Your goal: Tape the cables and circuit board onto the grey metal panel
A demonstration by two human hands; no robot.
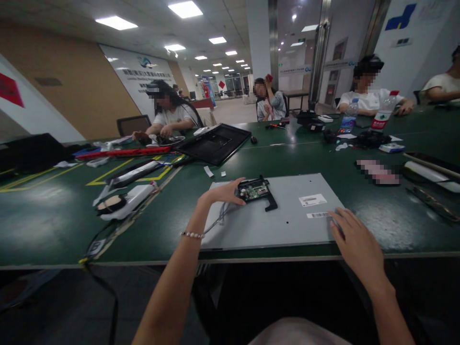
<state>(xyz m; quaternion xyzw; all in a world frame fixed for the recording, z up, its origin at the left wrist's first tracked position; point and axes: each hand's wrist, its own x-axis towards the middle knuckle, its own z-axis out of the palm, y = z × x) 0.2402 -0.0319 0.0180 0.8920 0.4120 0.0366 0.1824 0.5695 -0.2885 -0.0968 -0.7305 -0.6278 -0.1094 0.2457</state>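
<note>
A grey metal panel (283, 218) lies flat on the green table in front of me, with white barcode labels on it. On its far side sits a small green circuit board in a black bracket (257, 190). My left hand (223, 194) reaches over the panel's left part, its fingers curled onto the board's left edge. My right hand (354, 239) rests palm down on the panel's near right corner, fingers stretched out. A grey cable (219, 218) runs from under my left hand toward the panel's left edge.
The green table (53, 225) carries a black monitor back cover (215, 143), white and black stand parts (124, 201), red strips, bottles (383, 115) and small parts. Several other people sit working along the far side. The table's near edge runs right under the panel.
</note>
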